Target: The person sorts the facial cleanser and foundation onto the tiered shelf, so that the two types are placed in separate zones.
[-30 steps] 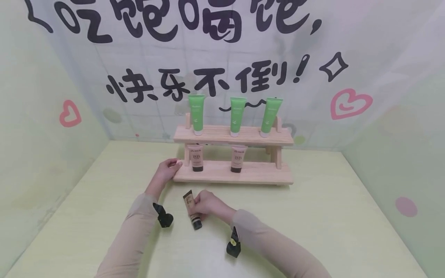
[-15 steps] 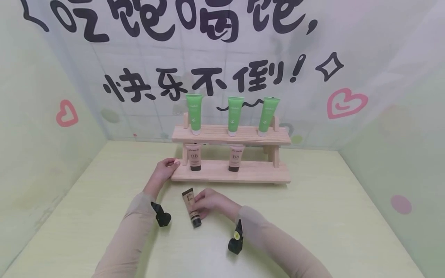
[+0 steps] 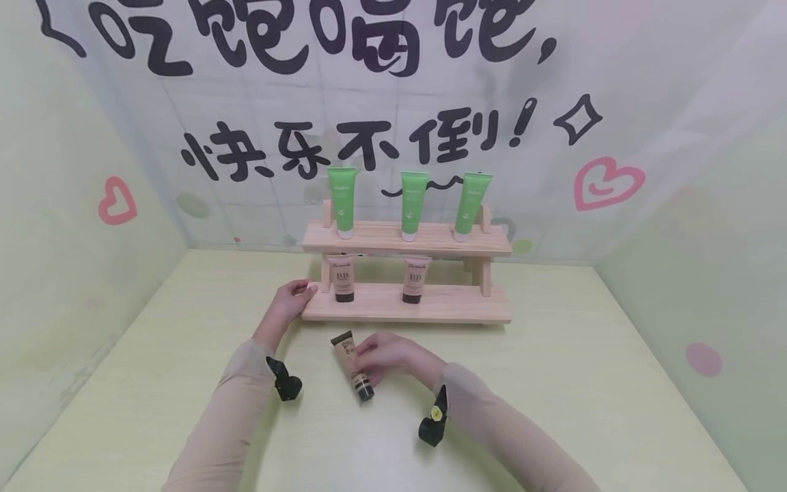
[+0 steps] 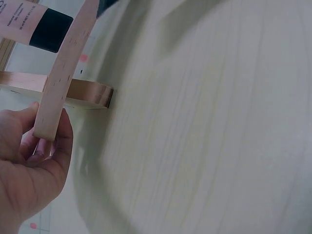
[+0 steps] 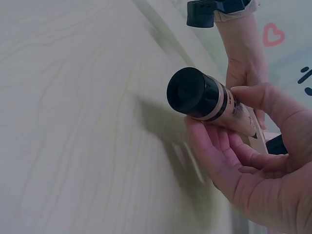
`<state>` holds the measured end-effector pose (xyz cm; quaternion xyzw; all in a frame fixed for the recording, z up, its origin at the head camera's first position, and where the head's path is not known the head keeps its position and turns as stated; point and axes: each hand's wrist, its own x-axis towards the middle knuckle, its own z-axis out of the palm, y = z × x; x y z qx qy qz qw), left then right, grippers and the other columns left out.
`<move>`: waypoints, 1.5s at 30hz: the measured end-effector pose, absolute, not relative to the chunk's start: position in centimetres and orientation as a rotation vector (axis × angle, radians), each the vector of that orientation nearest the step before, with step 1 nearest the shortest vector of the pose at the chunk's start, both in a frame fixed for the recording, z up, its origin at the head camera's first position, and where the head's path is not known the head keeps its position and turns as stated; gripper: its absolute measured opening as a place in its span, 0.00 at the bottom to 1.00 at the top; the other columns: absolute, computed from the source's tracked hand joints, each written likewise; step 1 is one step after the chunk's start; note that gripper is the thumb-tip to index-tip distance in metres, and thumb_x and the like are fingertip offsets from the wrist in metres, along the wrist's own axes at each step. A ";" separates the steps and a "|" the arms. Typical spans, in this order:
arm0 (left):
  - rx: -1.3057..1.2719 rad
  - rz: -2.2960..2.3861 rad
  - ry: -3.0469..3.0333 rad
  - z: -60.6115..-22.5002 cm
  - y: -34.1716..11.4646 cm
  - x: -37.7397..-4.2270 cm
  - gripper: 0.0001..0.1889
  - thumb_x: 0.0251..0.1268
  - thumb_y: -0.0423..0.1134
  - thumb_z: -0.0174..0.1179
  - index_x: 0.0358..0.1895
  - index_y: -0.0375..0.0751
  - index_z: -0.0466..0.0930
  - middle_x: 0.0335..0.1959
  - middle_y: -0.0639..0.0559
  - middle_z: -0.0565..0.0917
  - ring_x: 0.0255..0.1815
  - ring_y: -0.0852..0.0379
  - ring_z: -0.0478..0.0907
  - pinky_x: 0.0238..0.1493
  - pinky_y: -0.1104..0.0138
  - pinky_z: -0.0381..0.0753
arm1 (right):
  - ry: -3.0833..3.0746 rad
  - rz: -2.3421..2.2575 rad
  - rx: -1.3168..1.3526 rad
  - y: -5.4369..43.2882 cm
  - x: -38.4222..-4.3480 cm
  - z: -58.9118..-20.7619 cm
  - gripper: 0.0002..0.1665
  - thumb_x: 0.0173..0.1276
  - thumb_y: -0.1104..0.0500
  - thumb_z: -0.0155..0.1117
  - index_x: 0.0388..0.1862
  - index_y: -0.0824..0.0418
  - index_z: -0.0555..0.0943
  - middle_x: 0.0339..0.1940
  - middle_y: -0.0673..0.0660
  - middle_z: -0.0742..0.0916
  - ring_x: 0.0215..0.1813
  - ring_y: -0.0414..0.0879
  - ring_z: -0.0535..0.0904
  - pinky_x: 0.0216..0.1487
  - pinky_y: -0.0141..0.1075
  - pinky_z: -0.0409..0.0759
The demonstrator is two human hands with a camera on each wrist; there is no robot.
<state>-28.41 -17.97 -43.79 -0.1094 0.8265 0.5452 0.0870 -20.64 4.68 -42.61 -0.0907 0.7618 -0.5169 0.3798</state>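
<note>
My left hand (image 3: 287, 305) grips the left end of the lower board of a two-tier wooden rack (image 3: 455, 311); in the left wrist view the thumb and fingers (image 4: 63, 146) pinch the board's end from both sides. A beige cosmetic tube (image 3: 346, 355) with a black cap and dark top edge is held by my right hand (image 3: 393, 354) in front of the rack. It tilts, cap end down and to the right. Thumb and fingers close round the tube (image 5: 226, 108) in the right wrist view, above the table.
Three green tubes (image 3: 412, 205) stand on the upper board. Two pink BB tubes (image 3: 343, 279) stand on the lower board, at its left and middle. A pale wooden table (image 3: 553, 383) lies below, with a printed curtain (image 3: 258, 89) behind.
My right hand has moved a little to the right with the beige tube. My left hand stays on the rack's end, and the view has shifted slightly.
</note>
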 end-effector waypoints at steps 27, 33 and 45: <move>-0.343 1.612 2.459 -44.0 -17.9 -28.5 0.28 0.69 0.45 0.47 0.67 0.33 0.58 0.63 0.34 0.67 0.64 0.42 0.65 0.64 0.56 0.68 | 2.024 -1.228 -0.243 11.7 -21.2 -41.4 0.25 0.57 0.61 0.60 0.50 0.76 0.72 0.38 0.63 0.82 0.33 0.46 0.80 0.35 0.39 0.84; -0.340 1.593 2.485 -43.7 -17.9 -28.4 0.27 0.70 0.45 0.46 0.66 0.34 0.58 0.63 0.35 0.67 0.63 0.43 0.66 0.64 0.55 0.67 | 2.059 -1.217 -0.227 13.8 -21.4 -41.2 0.24 0.56 0.61 0.59 0.49 0.75 0.73 0.36 0.60 0.82 0.32 0.44 0.80 0.34 0.37 0.84; -0.365 1.595 2.454 -43.6 -17.9 -28.4 0.27 0.70 0.46 0.45 0.67 0.36 0.57 0.64 0.36 0.66 0.64 0.44 0.65 0.65 0.56 0.66 | 2.066 -1.339 -0.182 17.1 -22.3 -39.8 0.17 0.56 0.61 0.61 0.41 0.72 0.74 0.32 0.55 0.82 0.32 0.43 0.80 0.38 0.40 0.84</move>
